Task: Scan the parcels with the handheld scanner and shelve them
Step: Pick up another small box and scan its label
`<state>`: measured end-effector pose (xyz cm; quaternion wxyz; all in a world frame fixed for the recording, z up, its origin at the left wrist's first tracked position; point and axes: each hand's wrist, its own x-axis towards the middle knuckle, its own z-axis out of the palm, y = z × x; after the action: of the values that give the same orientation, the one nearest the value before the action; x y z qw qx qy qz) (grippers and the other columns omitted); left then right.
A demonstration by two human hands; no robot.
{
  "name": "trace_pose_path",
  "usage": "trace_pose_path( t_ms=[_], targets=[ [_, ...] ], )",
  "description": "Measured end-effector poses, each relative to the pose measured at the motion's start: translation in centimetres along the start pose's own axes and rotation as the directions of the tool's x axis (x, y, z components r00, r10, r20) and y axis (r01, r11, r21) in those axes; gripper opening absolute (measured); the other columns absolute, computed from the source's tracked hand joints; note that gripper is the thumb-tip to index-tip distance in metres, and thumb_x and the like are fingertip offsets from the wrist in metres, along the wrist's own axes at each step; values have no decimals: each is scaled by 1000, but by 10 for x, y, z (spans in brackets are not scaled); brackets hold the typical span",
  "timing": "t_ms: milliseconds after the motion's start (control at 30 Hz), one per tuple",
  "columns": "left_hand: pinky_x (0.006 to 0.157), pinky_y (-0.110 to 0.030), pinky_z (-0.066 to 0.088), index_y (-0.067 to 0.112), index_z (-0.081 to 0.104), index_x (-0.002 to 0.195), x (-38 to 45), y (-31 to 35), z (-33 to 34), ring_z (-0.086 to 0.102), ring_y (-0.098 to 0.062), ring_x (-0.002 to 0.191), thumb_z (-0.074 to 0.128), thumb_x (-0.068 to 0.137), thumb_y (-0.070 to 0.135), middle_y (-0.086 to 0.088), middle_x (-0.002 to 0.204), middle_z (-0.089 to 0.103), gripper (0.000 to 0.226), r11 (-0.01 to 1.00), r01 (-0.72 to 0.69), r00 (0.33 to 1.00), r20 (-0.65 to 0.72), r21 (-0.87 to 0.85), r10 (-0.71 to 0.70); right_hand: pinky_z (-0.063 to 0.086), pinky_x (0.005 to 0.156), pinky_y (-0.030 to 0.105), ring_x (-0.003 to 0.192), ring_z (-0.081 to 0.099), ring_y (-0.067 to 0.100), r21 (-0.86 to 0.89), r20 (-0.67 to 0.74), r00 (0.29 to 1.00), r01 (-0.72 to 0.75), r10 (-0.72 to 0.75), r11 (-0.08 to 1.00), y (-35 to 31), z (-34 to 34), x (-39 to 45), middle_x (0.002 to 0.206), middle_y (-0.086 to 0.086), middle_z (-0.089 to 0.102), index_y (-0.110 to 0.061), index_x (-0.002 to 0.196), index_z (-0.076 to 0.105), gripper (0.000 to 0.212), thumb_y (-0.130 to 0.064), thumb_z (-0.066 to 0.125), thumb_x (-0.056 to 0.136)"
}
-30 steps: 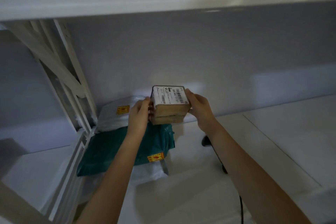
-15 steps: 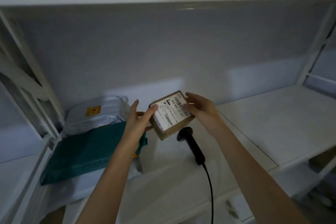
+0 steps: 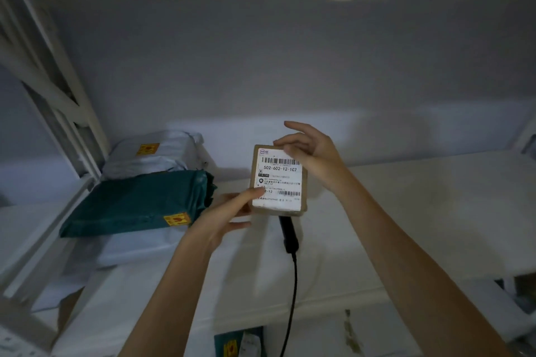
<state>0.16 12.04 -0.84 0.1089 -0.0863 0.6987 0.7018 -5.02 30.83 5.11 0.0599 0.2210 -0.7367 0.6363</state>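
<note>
Holding a small brown parcel (image 3: 279, 180) label-up, the left hand (image 3: 224, 216) pinches its seven o'clock corner while the right hand (image 3: 311, 151), fingers loosely spread, should reach for the scanner (image 3: 288, 233) lying at six o'clock.

White shelf (image 3: 420, 211): mailers (image 3: 139, 203), scanner (image 3: 288, 233).

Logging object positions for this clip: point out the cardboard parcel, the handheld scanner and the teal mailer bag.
cardboard parcel (image 3: 280, 182), head view, white shipping label
handheld scanner (image 3: 288, 233), head view, black handle
teal mailer bag (image 3: 139, 203), head view, top face
</note>
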Motion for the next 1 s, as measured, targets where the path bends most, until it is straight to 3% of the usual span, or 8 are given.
trace_pose_path(
  t_ms=[67,167,267,333,600,700,800,1000],
  targets=[
    [89,-37,53,17,67,98,-2,-5,5,64,-18,98,71,78,36,-2,93,71,27,998,1,998,-59,-57,-4,53,86,24,96,65,9,118,-157,987,-2,21,993,14,3,1,104,1,68,-15,116,57,26,-9,58,90],
    [90,-36,53,13,65,105,-4,-11,7,64,-21,101,73,76,37,-6,99,69,39,993,3,990,-137,-119,-19,48,83,30,90,60,20,227,-462,858,-131,225,965,59,7,4,93,6,65,-17,87,61,15,-9,49,92],
    [90,-36,52,14,64,102,-4,-13,5,63,-21,102,72,77,35,-6,101,69,34,986,-10,982,-188,-169,-23,35,58,27,69,44,19,-36,-319,809,-532,494,846,112,14,-6,69,1,44,-14,66,46,25,-16,46,91],
    [86,-34,52,15,63,100,-4,-11,3,63,-21,101,72,79,33,-6,102,69,29,979,-21,979,-204,-204,-22,30,50,24,59,36,15,-226,-188,751,-660,633,716,137,24,-18,67,1,33,-15,63,36,33,-27,52,89],
    [87,-33,52,16,65,106,4,-4,-4,62,-19,106,70,80,34,-5,108,70,32,985,-38,984,-177,-169,8,49,75,37,81,60,29,-111,-83,661,-749,745,653,153,44,-23,81,11,59,-8,74,54,17,-20,60,85],
    [91,-35,51,15,65,108,8,-4,-5,62,-19,107,71,79,34,-5,109,69,35,986,-42,985,-172,-164,13,52,66,36,65,58,24,91,25,557,-828,830,553,158,42,-23,73,12,57,-2,87,53,14,-15,60,86],
    [89,-35,53,15,65,110,12,-2,-7,62,-19,106,72,78,34,-4,107,69,37,987,-40,986,-166,-154,14,52,48,27,54,51,21,333,63,512,-820,857,465,154,42,-28,64,11,50,-2,75,53,13,-6,58,86],
    [91,-35,53,17,67,102,24,-3,-12,63,-18,104,74,77,32,-6,106,70,30,986,-55,985,-168,-155,28,39,43,23,47,42,18,498,-178,641,-596,746,631,93,25,-40,60,5,45,-7,78,51,8,-4,55,84]
  ],
)
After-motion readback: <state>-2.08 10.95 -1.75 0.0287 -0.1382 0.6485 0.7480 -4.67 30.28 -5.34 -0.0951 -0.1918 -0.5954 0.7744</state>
